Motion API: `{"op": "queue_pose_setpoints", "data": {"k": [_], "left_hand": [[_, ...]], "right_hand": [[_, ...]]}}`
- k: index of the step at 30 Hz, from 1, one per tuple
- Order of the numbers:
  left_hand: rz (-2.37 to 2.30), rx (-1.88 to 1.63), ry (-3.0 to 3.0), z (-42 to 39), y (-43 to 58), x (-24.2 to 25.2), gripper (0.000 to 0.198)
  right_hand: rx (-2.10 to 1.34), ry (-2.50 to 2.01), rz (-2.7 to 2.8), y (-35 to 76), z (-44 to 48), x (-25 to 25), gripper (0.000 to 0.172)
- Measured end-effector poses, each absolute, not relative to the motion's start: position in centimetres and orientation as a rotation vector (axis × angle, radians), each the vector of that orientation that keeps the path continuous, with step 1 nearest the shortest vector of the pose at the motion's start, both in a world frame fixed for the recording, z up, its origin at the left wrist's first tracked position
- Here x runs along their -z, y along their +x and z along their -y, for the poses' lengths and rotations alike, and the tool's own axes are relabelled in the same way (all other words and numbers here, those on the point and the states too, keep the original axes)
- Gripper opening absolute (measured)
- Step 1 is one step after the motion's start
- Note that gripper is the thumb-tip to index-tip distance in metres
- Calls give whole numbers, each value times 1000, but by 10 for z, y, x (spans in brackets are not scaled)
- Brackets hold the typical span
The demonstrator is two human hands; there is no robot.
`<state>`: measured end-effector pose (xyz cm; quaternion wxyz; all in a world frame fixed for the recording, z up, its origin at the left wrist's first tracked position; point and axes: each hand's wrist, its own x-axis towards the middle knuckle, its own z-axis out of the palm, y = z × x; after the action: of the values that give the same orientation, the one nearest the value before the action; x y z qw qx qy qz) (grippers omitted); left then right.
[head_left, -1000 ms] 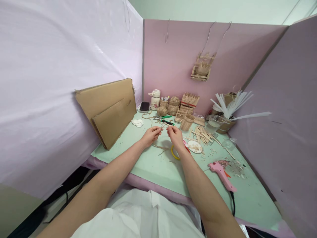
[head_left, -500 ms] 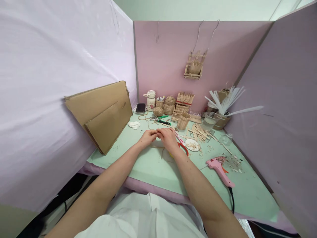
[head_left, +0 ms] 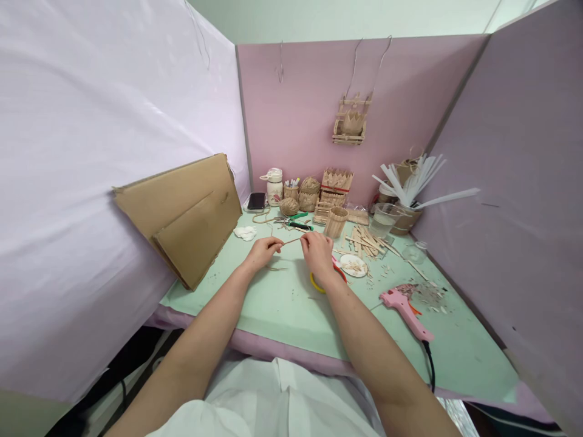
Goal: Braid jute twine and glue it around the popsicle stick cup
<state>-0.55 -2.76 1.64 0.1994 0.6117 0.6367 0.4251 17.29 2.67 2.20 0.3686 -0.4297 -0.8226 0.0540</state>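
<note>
Pink-walled booth, green table mat [head_left: 273, 303], craft litter throughout. Landmark: stick cup [head_left: 336, 221].

- Twine strand [head_left: 291, 241]: held just left of and nearer than the stick cup, stretched between 2 hands.
- Left hand [head_left: 262, 252]: fingertips pinched closed on 1 end.
- Right hand [head_left: 317, 250]: pinched closed on the other end.
- Change: the hands, pressed together 0.5 s ago, have been drawn apart and the strand pulled taut.
- Glue gun [head_left: 403, 305]: laid right of and nearer than the cup, untouched.

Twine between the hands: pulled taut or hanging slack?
Taut: the twine runs straight from the left hand to the right hand, both pinching it, with no sag, above the green table.
</note>
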Motion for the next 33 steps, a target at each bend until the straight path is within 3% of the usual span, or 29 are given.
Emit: {"op": "queue_pose_setpoints", "data": {"k": [17, 23, 33], "left_hand": [[-2365, -1176, 1663, 29, -25, -11, 29], [-1930, -1461, 1974, 33, 6, -17, 31], [-1257, -1465, 1359, 26, 24, -8, 32]], "right_hand": [[-240, -1258, 1844, 184, -41, -25, 29], [-183, -968, 2154, 177, -32, -24, 22], [-165, -770, 2361, 167, -19, -19, 16]]}}
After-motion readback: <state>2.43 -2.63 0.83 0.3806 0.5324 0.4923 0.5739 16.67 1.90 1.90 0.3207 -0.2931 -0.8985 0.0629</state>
